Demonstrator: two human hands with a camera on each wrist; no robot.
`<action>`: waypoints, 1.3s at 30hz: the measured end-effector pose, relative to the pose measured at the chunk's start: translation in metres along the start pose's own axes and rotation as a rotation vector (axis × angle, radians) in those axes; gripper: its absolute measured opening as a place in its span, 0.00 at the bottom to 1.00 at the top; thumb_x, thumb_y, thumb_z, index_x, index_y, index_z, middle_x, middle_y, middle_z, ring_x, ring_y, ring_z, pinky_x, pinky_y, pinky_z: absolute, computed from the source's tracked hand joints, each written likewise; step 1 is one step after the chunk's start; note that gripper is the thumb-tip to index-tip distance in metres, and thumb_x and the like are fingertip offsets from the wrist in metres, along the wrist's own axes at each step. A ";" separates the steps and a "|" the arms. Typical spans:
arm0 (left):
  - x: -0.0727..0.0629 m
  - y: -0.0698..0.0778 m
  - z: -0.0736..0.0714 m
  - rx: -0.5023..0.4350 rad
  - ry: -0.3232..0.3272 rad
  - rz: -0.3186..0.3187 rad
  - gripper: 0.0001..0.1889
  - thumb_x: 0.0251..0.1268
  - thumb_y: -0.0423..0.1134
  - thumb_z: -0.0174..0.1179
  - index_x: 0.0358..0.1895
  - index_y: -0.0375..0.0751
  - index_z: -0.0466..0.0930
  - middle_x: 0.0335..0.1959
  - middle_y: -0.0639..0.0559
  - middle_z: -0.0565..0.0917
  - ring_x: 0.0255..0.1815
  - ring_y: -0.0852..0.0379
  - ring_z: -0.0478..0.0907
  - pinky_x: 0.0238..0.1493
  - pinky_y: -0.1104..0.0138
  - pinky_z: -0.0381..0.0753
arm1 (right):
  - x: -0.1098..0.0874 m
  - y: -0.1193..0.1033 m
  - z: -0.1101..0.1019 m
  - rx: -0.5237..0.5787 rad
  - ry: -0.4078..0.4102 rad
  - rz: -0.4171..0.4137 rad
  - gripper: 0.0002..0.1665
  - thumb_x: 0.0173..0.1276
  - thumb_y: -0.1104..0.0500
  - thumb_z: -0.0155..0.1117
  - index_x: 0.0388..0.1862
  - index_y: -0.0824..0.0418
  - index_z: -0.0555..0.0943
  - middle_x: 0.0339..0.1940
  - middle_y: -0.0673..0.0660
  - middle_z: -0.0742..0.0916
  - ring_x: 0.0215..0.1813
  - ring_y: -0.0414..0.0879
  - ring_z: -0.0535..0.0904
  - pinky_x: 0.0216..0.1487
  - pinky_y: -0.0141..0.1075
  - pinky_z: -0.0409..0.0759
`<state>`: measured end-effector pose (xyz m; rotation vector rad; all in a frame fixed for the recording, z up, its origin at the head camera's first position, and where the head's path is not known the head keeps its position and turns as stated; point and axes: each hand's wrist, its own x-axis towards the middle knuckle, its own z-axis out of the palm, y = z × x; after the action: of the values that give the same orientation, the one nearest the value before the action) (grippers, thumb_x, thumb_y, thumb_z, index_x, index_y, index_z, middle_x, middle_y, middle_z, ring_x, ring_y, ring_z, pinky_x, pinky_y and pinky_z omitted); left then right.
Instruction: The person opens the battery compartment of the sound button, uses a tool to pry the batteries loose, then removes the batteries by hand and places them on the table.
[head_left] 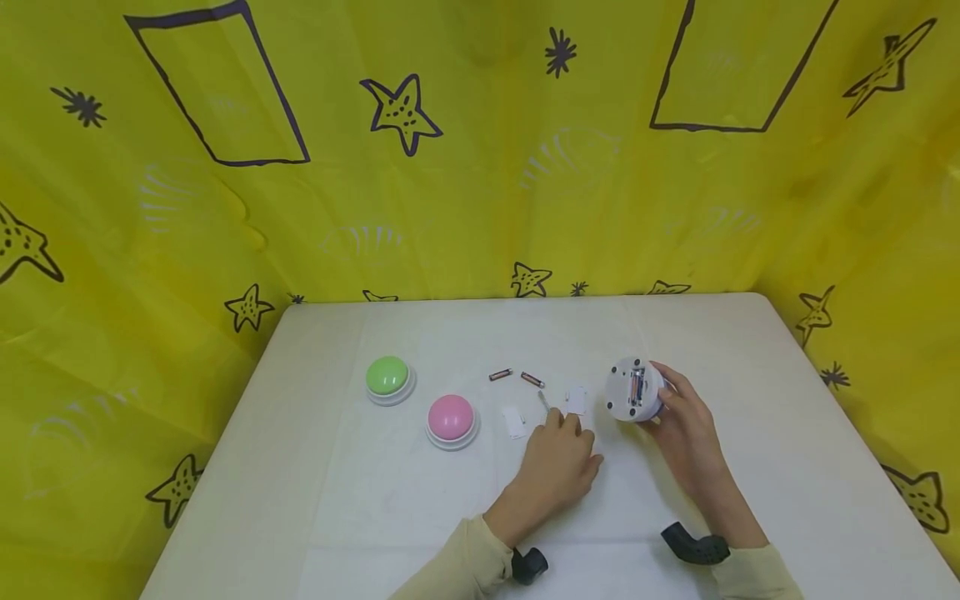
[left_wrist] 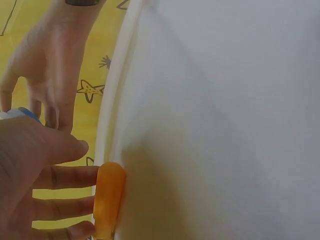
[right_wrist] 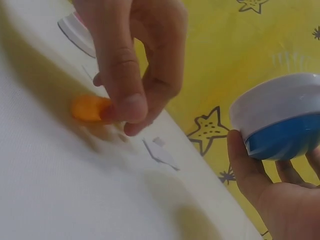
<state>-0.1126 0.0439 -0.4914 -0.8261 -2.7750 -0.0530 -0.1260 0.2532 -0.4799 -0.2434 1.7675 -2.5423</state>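
In the head view my right hand (head_left: 688, 429) holds a round white device (head_left: 621, 392) tilted on its side. Its underside, with several dark feet, faces left, and the uncovered battery compartment (head_left: 637, 387) has at least one battery in it. The right wrist view shows the device's blue dome (right_wrist: 287, 137). My left hand (head_left: 557, 462) is low over the table. Its fingertips touch an orange handle (left_wrist: 109, 200), and its thumb (left_wrist: 75, 149) is apart from it. A thin metal shaft (head_left: 543, 399) extends beyond the fingers, like a screwdriver's.
Two small batteries (head_left: 532, 379) lie beyond my left hand. White cover pieces (head_left: 514, 422) lie near it on the white table (head_left: 375, 500). A pink-domed device (head_left: 451, 418) and a green-domed one (head_left: 387, 377) stand to the left. A yellow patterned curtain (head_left: 480, 192) surrounds the table.
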 end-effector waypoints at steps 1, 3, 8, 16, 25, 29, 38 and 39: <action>-0.001 0.000 0.000 0.003 0.001 -0.011 0.15 0.69 0.58 0.65 0.36 0.51 0.87 0.37 0.55 0.83 0.40 0.55 0.73 0.26 0.70 0.70 | 0.000 0.000 0.000 0.004 -0.003 0.003 0.23 0.87 0.59 0.37 0.75 0.52 0.67 0.69 0.43 0.78 0.64 0.35 0.79 0.59 0.33 0.83; -0.003 -0.001 0.000 0.015 0.004 -0.035 0.16 0.68 0.58 0.66 0.37 0.50 0.87 0.37 0.54 0.83 0.41 0.54 0.73 0.28 0.69 0.72 | 0.001 0.000 -0.001 0.018 -0.013 0.008 0.23 0.87 0.58 0.36 0.75 0.52 0.66 0.70 0.43 0.77 0.66 0.35 0.79 0.60 0.33 0.83; -0.006 -0.002 0.000 0.064 0.023 -0.083 0.14 0.63 0.55 0.72 0.37 0.49 0.87 0.35 0.53 0.82 0.38 0.55 0.73 0.27 0.70 0.73 | 0.001 0.002 -0.003 0.084 -0.036 0.013 0.25 0.87 0.59 0.34 0.76 0.51 0.67 0.71 0.44 0.77 0.67 0.36 0.78 0.61 0.35 0.82; -0.010 0.001 -0.002 -0.014 0.025 -0.177 0.13 0.50 0.35 0.76 0.38 0.44 0.84 0.39 0.47 0.78 0.34 0.54 0.70 0.24 0.74 0.73 | 0.002 0.003 -0.002 0.113 -0.054 0.055 0.25 0.87 0.56 0.33 0.78 0.50 0.63 0.73 0.45 0.74 0.70 0.37 0.76 0.63 0.35 0.81; -0.008 0.003 -0.012 -0.116 -0.014 -0.290 0.19 0.44 0.28 0.77 0.40 0.40 0.80 0.38 0.44 0.74 0.30 0.54 0.72 0.22 0.71 0.75 | 0.007 0.006 -0.004 0.239 -0.101 0.048 0.26 0.86 0.58 0.29 0.73 0.49 0.69 0.72 0.45 0.76 0.69 0.38 0.77 0.64 0.37 0.80; -0.007 -0.002 -0.016 -0.164 -0.050 -0.306 0.20 0.45 0.26 0.75 0.43 0.38 0.80 0.36 0.43 0.78 0.31 0.52 0.74 0.28 0.68 0.78 | 0.010 0.009 -0.005 0.276 -0.124 0.057 0.27 0.86 0.58 0.28 0.74 0.48 0.68 0.73 0.45 0.75 0.70 0.38 0.77 0.65 0.37 0.80; -0.013 -0.023 -0.031 -0.324 -0.013 -0.343 0.17 0.52 0.20 0.68 0.46 0.36 0.84 0.41 0.42 0.84 0.36 0.49 0.78 0.37 0.66 0.81 | 0.018 0.015 -0.003 0.421 -0.185 0.067 0.31 0.84 0.56 0.21 0.78 0.49 0.64 0.77 0.46 0.73 0.73 0.41 0.75 0.68 0.38 0.78; -0.014 -0.025 -0.035 -0.347 0.006 -0.342 0.17 0.53 0.19 0.67 0.47 0.36 0.85 0.42 0.43 0.85 0.37 0.48 0.79 0.38 0.66 0.81 | 0.019 0.015 -0.001 0.427 -0.182 0.069 0.31 0.83 0.56 0.21 0.78 0.49 0.63 0.77 0.46 0.73 0.73 0.41 0.75 0.68 0.39 0.78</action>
<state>-0.1070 0.0115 -0.4601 -0.4055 -2.9106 -0.6103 -0.1458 0.2470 -0.4923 -0.3719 1.1186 -2.6652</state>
